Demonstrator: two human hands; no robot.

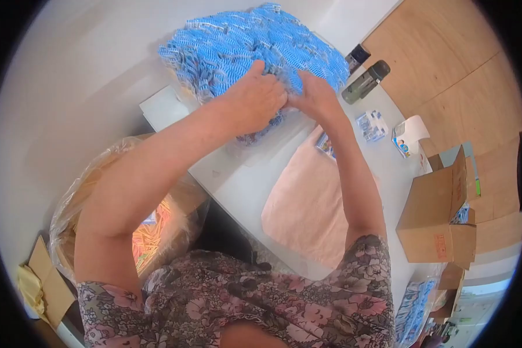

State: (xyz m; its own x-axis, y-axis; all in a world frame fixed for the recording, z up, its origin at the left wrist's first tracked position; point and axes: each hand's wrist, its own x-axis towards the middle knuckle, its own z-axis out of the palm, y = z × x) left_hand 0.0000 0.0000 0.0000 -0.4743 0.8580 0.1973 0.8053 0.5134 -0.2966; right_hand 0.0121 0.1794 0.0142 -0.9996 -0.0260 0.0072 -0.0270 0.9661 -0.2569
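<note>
**Both hands dug into a loose heap of blue-and-white packets**

Here the heap of small blue-and-white packets [249, 43] lies at the far edge of the white table [238, 180], spreading toward its far right corner. The left hand [258, 98] and right hand [313, 95] meet at the near side of the heap, fingers curled and pressed into it; each grip looks closed on a clutch of packets, though the fingertips are buried and exactly what they pinch cannot be told.

The packets look thin, light and glossy, so they are likely slippery against one another. The heap has no stiffness of its own: it will probably slump and shed pieces if lifted from the top. A safer hold, by my judgement, is a scoop from below with both palms, or a small bunch squeezed flat between thumb and fingers.

A pink cloth [304, 209] covers the near right part of the table. Two dark bottles [365, 81] lie just beyond the heap's right side, and an open cardboard box [438, 211] stands past the table's right edge.
</note>
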